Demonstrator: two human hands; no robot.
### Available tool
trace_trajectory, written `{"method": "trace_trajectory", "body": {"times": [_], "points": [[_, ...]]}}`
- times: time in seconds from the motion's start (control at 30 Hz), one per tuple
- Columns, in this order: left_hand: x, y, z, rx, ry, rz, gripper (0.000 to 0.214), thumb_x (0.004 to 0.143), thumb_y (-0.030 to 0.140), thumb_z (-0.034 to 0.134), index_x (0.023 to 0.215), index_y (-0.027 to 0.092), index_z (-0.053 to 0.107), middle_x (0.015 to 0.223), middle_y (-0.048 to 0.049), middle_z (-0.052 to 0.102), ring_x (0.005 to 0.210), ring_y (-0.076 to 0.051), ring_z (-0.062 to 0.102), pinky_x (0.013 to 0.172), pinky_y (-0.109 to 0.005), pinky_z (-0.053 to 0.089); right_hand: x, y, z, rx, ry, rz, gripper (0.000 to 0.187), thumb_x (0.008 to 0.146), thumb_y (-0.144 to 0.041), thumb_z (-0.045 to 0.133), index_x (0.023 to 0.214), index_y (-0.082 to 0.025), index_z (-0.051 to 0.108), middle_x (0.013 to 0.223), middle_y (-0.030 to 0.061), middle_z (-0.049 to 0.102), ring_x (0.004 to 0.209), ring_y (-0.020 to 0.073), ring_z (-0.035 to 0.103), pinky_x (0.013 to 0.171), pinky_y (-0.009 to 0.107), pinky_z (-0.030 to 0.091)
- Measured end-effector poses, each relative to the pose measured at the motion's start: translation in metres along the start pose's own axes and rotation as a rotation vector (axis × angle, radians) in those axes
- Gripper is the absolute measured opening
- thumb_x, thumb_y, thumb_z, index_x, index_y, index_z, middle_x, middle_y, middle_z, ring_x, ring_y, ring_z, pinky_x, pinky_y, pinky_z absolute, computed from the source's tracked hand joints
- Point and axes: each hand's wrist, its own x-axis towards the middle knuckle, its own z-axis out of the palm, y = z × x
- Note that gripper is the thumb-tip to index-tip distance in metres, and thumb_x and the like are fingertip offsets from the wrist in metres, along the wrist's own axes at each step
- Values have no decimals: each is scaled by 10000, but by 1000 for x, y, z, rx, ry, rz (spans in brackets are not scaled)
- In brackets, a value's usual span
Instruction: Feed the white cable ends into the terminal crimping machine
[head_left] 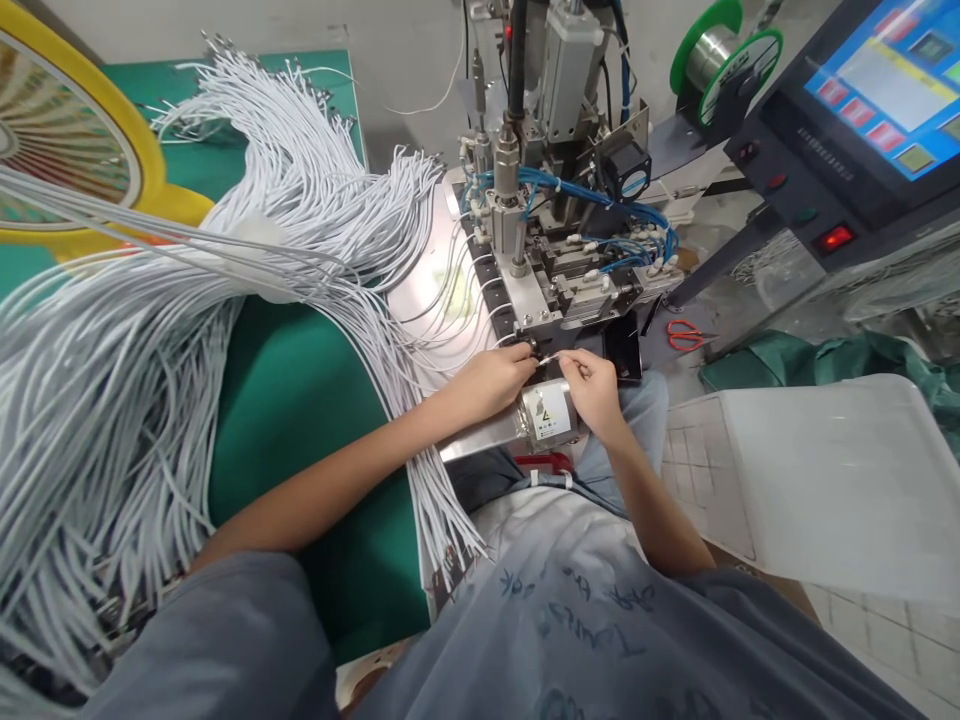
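Observation:
My left hand (511,374) is closed at the front edge of the soldering machine (517,225), pinching the end of a white cable. Close beside it, my right hand (591,385) has thumb and forefinger pressed together on the thin tip of that cable, in front of the machine. Several white cables (491,312) run from the machine's side slots across the lit plate (420,290) to the left. Below the hands sits a metal box with a white and yellow label (550,412). The fine wire ends between my fingers are too small to make out.
Large bundles of white cables (292,150) cover the green table (300,390) on the left, beside a yellow fan (146,120). At the right are a control screen (892,80), a green wire spool (712,55), red scissors (684,336) and a white plastic bin (847,470).

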Motion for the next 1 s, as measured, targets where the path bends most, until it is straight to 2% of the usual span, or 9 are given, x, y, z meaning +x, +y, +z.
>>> {"method": "trace_trajectory", "body": {"times": [0.1,0.27,0.37,0.53,0.8,1.0], "points": [[3,-2,4,51,-43,-39,216,885,109,397,782,113,587,768,-31,521,550,-93,450,518,-226,349,10,12,-3,116,-68,97,183,748,-296,536,778,-174,669,787,51,673,732,175,600,684,297,466],[4,-3,10,66,-57,-53,200,886,105,405,802,114,587,775,-34,520,543,-90,444,513,-225,345,21,15,2,235,-136,226,152,695,-330,580,674,-183,610,603,-6,583,562,127,521,567,265,440],[3,-5,12,42,-40,-39,217,902,124,395,833,105,600,778,-41,526,561,-94,467,521,-224,364,24,14,4,230,-162,247,152,692,-331,577,666,-182,592,576,-21,549,538,115,496,546,256,425],[1,-7,16,9,34,14,291,927,120,346,1079,136,594,785,-39,529,657,-111,526,562,-211,398,25,18,3,223,-196,249,172,693,-347,569,660,-178,576,555,-28,534,521,109,497,533,250,425],[2,-7,15,60,-15,-6,292,930,136,363,1132,151,573,813,-44,521,713,-142,533,570,-230,391,26,10,1,263,-199,286,114,634,-277,602,633,-164,601,608,0,603,547,113,538,543,254,456],[2,-7,13,47,-69,-8,326,899,83,376,1177,147,533,877,-63,532,751,-157,535,595,-238,394,35,12,-2,269,-294,401,135,600,-288,620,606,-155,593,515,-23,532,475,85,462,422,202,348]]}}
